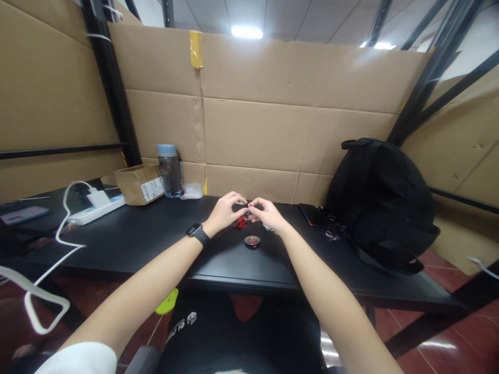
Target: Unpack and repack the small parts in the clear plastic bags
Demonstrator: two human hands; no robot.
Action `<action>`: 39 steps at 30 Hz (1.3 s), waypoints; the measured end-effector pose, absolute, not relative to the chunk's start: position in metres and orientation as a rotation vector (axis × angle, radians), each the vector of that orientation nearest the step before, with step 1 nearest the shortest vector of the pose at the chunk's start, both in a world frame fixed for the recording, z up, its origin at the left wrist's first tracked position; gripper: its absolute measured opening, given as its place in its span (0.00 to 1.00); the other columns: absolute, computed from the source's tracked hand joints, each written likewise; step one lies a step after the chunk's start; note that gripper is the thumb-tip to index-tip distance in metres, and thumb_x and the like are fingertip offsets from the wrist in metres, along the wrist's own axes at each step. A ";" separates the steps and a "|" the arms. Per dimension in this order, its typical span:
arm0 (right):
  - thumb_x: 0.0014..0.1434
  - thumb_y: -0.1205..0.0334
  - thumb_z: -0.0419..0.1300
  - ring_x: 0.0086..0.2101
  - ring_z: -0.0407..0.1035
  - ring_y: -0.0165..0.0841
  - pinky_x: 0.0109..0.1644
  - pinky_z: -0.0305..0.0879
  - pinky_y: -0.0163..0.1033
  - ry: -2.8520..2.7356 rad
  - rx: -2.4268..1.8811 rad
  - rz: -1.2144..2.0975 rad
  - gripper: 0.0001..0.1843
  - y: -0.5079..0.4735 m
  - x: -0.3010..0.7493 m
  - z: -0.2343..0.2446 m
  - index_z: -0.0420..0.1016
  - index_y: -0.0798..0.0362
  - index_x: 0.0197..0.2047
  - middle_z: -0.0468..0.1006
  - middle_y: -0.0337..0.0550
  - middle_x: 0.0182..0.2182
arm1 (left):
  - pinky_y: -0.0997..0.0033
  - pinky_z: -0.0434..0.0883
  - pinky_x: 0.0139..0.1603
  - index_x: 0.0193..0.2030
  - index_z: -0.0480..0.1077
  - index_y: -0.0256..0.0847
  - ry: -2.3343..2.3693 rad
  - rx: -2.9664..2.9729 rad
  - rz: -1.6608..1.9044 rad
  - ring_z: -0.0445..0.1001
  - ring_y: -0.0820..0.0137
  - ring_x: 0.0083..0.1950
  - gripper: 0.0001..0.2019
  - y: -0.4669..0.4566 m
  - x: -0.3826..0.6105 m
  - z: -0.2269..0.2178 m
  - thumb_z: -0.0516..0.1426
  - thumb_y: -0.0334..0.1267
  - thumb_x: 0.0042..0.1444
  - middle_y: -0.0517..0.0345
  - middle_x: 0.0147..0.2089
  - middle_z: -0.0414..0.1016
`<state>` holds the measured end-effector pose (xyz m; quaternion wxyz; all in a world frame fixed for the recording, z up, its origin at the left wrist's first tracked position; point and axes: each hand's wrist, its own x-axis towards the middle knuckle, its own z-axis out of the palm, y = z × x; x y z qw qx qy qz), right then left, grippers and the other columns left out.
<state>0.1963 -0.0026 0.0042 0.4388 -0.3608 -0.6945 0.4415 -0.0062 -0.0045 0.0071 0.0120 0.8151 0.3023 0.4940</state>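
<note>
Both my hands meet over the black desk, fingertips almost touching. My left hand (227, 212), with a dark watch (197, 234) on its wrist, is closed in a pinch. My right hand (267, 214) pinches too, and a tiny bit of red shows at its fingertips. What the fingers hold is too small to name. Just below them lies a tangled red bundle (241, 223), perhaps cord. Closer to me sits a small round dark dish (252, 241) with red bits in it. A small whitish item (268, 227) is partly hidden behind my right hand.
On the black desk (156, 244), a cardboard box (139, 184), a blue-lidded bottle (170, 171) and a white power strip (95, 209) with a cable stand at left. A black backpack (382, 202) and keys (331, 236) are at right. Cardboard panels (253, 130) close off the back.
</note>
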 end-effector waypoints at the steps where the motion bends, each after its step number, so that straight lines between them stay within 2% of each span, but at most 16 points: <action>1: 0.62 0.52 0.64 0.34 0.81 0.33 0.36 0.78 0.35 -1.717 -0.892 1.099 0.12 -0.002 0.196 0.003 0.70 0.52 0.41 0.80 0.42 0.38 | 0.64 0.72 0.51 0.41 0.75 0.42 0.949 2.535 1.546 0.76 0.64 0.47 0.06 -0.004 -0.007 0.007 0.63 0.39 0.60 0.54 0.44 0.75; 6: 0.60 0.49 0.65 0.32 0.80 0.31 0.37 0.79 0.37 -1.659 -0.854 1.102 0.16 0.000 0.194 0.000 0.69 0.51 0.40 0.77 0.38 0.37 | 0.66 0.72 0.46 0.39 0.71 0.41 1.018 2.483 1.574 0.74 0.66 0.44 0.09 -0.002 -0.008 0.005 0.65 0.41 0.57 0.55 0.42 0.73; 11: 0.58 0.48 0.67 0.32 0.79 0.30 0.38 0.79 0.37 -1.602 -0.829 1.111 0.17 0.001 0.193 0.001 0.69 0.51 0.39 0.77 0.38 0.37 | 0.63 0.72 0.53 0.40 0.77 0.43 0.917 2.540 1.538 0.75 0.64 0.49 0.05 -0.003 -0.005 0.003 0.64 0.39 0.58 0.53 0.46 0.74; 17: 0.56 0.45 0.69 0.35 0.80 0.33 0.42 0.78 0.38 -1.646 -0.807 1.146 0.21 -0.008 0.192 0.007 0.69 0.52 0.39 0.79 0.41 0.40 | 0.61 0.74 0.52 0.40 0.79 0.43 0.913 2.550 1.547 0.76 0.64 0.48 0.05 -0.002 -0.004 0.003 0.61 0.37 0.61 0.52 0.45 0.75; 22: 0.48 0.48 0.74 0.37 0.79 0.34 0.41 0.78 0.39 -1.667 -0.787 1.107 0.23 -0.012 0.190 0.008 0.69 0.52 0.38 0.78 0.40 0.42 | 0.62 0.74 0.52 0.40 0.78 0.42 0.919 2.570 1.529 0.76 0.64 0.48 0.05 -0.003 -0.005 0.003 0.60 0.36 0.60 0.52 0.46 0.75; 27: 0.49 0.51 0.73 0.34 0.76 0.31 0.36 0.75 0.37 -1.734 -0.825 1.015 0.23 -0.007 0.197 0.007 0.69 0.51 0.41 0.78 0.41 0.43 | 0.63 0.73 0.53 0.39 0.77 0.41 0.869 2.611 1.511 0.75 0.65 0.49 0.04 -0.002 -0.004 0.002 0.59 0.33 0.59 0.52 0.46 0.73; 34: 0.49 0.55 0.70 0.29 0.73 0.27 0.33 0.69 0.34 -1.833 -0.983 0.684 0.20 0.005 0.223 0.011 0.69 0.51 0.43 0.76 0.41 0.47 | 0.62 0.73 0.52 0.36 0.78 0.41 1.082 2.529 1.457 0.76 0.64 0.46 0.07 0.019 -0.020 -0.008 0.60 0.39 0.61 0.52 0.43 0.75; 39: 0.44 0.61 0.74 0.25 0.70 0.25 0.28 0.66 0.32 -2.024 -1.219 0.525 0.26 0.012 0.251 0.013 0.72 0.50 0.47 0.79 0.41 0.43 | 0.62 0.73 0.50 0.34 0.81 0.43 1.165 2.580 1.231 0.77 0.63 0.43 0.08 0.030 -0.031 -0.016 0.63 0.43 0.58 0.53 0.42 0.76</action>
